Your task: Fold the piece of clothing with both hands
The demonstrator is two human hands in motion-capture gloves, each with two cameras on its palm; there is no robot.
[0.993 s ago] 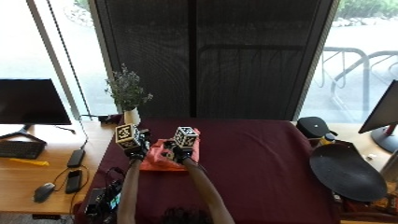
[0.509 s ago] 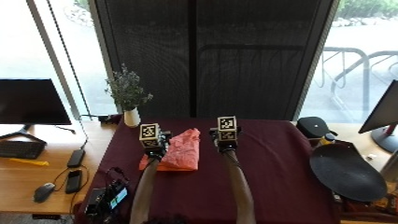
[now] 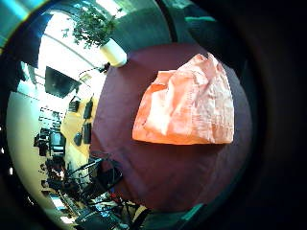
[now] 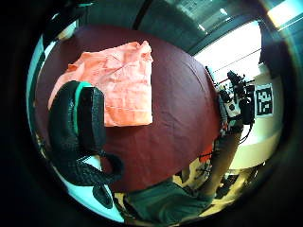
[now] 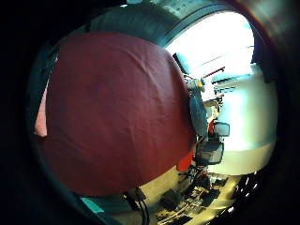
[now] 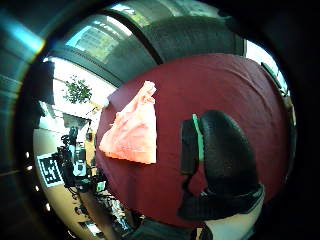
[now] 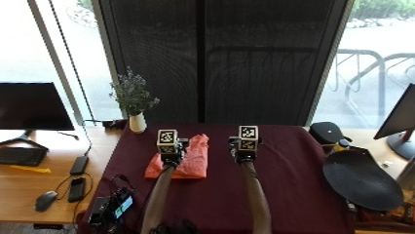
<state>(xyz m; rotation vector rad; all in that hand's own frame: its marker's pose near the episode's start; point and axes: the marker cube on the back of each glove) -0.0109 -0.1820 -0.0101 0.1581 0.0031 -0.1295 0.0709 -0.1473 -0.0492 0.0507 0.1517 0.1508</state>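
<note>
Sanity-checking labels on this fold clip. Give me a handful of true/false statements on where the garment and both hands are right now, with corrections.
1. The orange garment lies on the dark red tablecloth. True.
2. The right hand grips the garment. False: it is out over bare cloth, apart from the garment, holding nothing.
3. The left hand is above the garment. True.
4. The garment is spread out flat at full size. False: it lies folded into a compact shape.
5. A white vase with a plant stands near the table's far left corner. True.
6. The garment lies in front of the right arm. False: it lies on the left arm's side.
</note>
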